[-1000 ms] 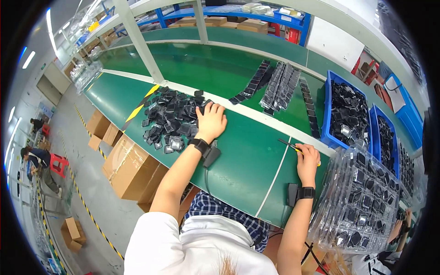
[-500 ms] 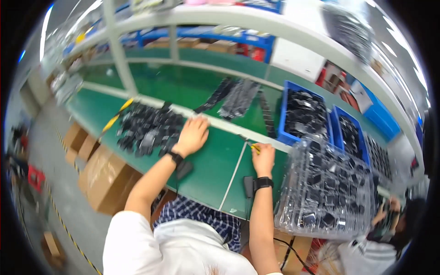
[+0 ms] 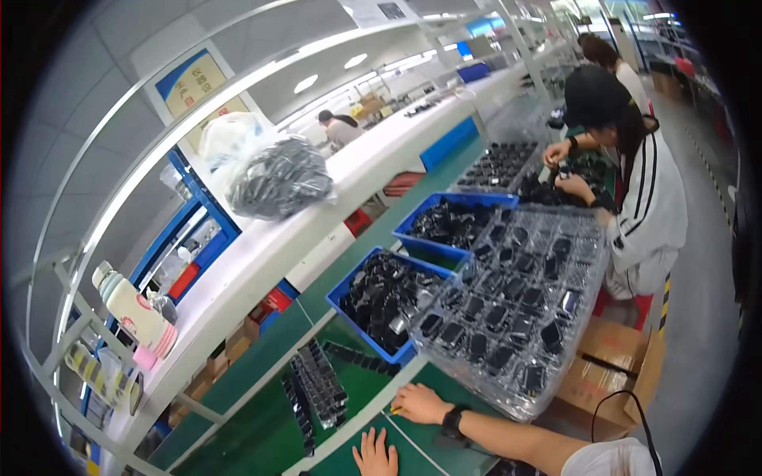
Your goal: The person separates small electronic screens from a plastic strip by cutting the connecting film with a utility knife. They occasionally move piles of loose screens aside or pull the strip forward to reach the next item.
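Note:
My left hand (image 3: 375, 454) lies at the lower edge with its fingers spread on the green tabletop (image 3: 409, 456). To its right, my right hand (image 3: 422, 404) is closed around a thin yellow tool (image 3: 393, 410), of which only a small bit shows; its kind is hidden by the fingers. A dark band circles the right wrist. Just beyond the hands, strips of black pieces (image 3: 319, 385) lie past a pale rail. Close to my right hand stands a clear plastic tray stack (image 3: 520, 411) filled with small black square devices.
A blue bin (image 3: 405, 351) of black parts stands behind the tray's left side, with another blue bin (image 3: 413, 237) farther back. A co-worker (image 3: 655, 182) handles parts at the far right. A white shelf (image 3: 262, 254) carries a bagged bundle (image 3: 278, 182) and a bottle (image 3: 136, 309).
The view has swung up and to the right, so the hands now sit at the lower edge. The pile of black parts on the left has left the picture; the co-worker shows more fully.

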Action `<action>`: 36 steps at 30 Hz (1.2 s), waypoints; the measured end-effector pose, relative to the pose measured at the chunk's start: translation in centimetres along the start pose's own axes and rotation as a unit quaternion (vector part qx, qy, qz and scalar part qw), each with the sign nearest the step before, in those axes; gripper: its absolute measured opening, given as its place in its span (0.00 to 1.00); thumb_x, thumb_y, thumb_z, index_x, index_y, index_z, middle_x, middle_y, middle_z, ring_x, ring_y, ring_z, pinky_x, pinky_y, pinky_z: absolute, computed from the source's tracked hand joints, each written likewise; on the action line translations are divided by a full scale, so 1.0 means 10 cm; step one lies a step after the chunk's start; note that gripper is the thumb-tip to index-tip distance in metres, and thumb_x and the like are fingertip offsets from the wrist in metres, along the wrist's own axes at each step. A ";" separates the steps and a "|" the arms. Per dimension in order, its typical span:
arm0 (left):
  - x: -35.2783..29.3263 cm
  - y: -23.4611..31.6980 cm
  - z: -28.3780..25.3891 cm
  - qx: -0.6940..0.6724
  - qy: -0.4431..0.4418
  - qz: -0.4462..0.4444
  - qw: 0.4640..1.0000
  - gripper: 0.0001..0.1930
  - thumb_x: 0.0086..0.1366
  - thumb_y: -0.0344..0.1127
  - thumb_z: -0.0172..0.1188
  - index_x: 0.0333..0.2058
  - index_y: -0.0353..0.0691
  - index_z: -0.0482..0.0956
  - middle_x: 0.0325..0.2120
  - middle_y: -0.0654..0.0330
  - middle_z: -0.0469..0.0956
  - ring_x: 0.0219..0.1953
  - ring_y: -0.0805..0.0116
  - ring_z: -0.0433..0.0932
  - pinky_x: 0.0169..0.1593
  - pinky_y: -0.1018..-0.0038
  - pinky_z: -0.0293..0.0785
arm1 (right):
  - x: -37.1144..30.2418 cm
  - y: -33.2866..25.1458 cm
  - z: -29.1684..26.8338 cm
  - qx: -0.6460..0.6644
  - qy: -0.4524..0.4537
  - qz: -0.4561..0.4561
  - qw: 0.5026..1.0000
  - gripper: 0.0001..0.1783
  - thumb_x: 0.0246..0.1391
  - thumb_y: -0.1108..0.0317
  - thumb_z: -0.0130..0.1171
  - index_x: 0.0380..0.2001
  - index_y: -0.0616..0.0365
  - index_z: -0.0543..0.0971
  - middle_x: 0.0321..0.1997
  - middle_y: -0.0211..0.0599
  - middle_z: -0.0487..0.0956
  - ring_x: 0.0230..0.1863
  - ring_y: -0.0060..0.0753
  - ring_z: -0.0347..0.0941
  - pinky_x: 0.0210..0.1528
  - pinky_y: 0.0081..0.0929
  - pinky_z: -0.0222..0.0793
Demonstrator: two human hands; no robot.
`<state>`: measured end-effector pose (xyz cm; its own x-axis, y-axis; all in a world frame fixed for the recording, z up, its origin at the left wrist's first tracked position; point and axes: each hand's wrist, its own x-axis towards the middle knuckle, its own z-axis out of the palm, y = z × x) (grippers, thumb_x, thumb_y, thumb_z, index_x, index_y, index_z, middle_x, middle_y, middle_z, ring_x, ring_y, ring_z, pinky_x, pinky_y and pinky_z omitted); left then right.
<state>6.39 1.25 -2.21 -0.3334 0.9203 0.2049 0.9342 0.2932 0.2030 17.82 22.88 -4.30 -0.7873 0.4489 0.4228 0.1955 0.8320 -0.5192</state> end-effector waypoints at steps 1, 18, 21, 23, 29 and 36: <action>-0.05 0.11 -0.11 -0.020 0.004 0.030 0.999 0.31 0.72 0.43 0.57 0.71 0.44 0.63 0.73 0.48 0.59 0.75 0.38 0.53 0.73 0.32 0.46 | 0.00 -0.01 -0.03 0.004 -0.016 -0.002 1.000 0.11 0.61 0.59 0.64 0.45 0.46 0.86 0.47 0.32 0.78 0.56 0.43 0.72 0.54 0.44 0.67; -0.16 -0.04 -0.24 -0.080 -0.007 0.076 0.994 0.27 0.70 0.47 0.58 0.67 0.51 0.72 0.71 0.52 0.64 0.75 0.49 0.57 0.75 0.39 0.47 | 0.23 -0.18 -0.10 -0.015 0.018 -0.011 1.000 0.13 0.55 0.63 0.68 0.45 0.45 0.86 0.44 0.32 0.79 0.51 0.44 0.75 0.51 0.41 0.72; -0.16 0.02 -0.26 -0.087 -0.015 0.063 0.994 0.28 0.70 0.46 0.60 0.67 0.51 0.72 0.71 0.53 0.64 0.75 0.50 0.57 0.76 0.41 0.45 | 0.26 -0.22 -0.08 -0.007 0.037 -0.002 0.999 0.12 0.53 0.64 0.69 0.42 0.46 0.87 0.42 0.31 0.79 0.48 0.42 0.76 0.50 0.41 0.74; -0.15 0.07 -0.22 -0.095 -0.021 0.052 0.994 0.28 0.69 0.45 0.60 0.67 0.51 0.73 0.71 0.54 0.64 0.75 0.51 0.57 0.76 0.41 0.44 | 0.32 -0.22 -0.03 -0.005 0.042 0.000 0.999 0.12 0.51 0.65 0.69 0.41 0.46 0.87 0.41 0.30 0.80 0.47 0.41 0.77 0.50 0.39 0.75; -0.02 0.17 -0.12 -0.080 0.016 0.113 0.990 0.26 0.68 0.45 0.61 0.64 0.51 0.74 0.68 0.57 0.67 0.74 0.56 0.60 0.76 0.41 0.47 | 0.57 -0.18 0.10 0.002 0.017 -0.025 1.000 0.12 0.51 0.62 0.69 0.41 0.45 0.89 0.41 0.32 0.81 0.47 0.42 0.78 0.49 0.38 0.76; 0.11 0.05 -0.02 -0.123 0.015 0.151 0.981 0.26 0.70 0.46 0.60 0.64 0.51 0.73 0.68 0.56 0.67 0.75 0.55 0.59 0.77 0.46 0.47 | 0.66 -0.14 0.16 0.039 0.016 -0.051 0.998 0.13 0.53 0.66 0.70 0.43 0.50 0.88 0.42 0.36 0.80 0.47 0.44 0.76 0.50 0.37 0.74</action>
<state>6.51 2.34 -1.72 -0.0531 0.9462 0.3191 0.9332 -0.0668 0.3532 11.42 24.16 -1.95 -0.7818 0.3735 0.4992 0.0679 0.8470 -0.5273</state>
